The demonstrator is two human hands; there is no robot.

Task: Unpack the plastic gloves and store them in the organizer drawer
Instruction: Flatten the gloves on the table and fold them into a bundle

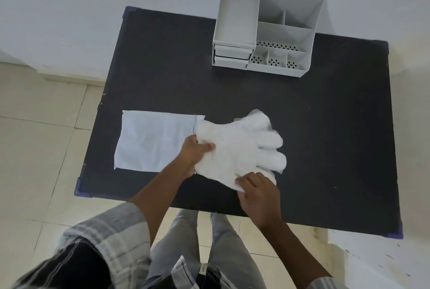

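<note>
A stack of white, translucent plastic gloves [242,146] lies on the black table [325,137], fingers pointing right. My left hand [194,155] grips the cuff end of the stack, thumb on top. My right hand [257,192] pinches the stack's near edge by the thumb part. The flat, pale plastic packet [151,141] lies just left of the gloves, its open end touching them. The grey organizer [265,32] stands at the table's far edge; its two small drawers [232,56] at the lower left look shut.
The organizer has several open compartments on top and at the right. The table's near edge runs just below my hands. Tiled floor lies to the left and below, a white wall behind.
</note>
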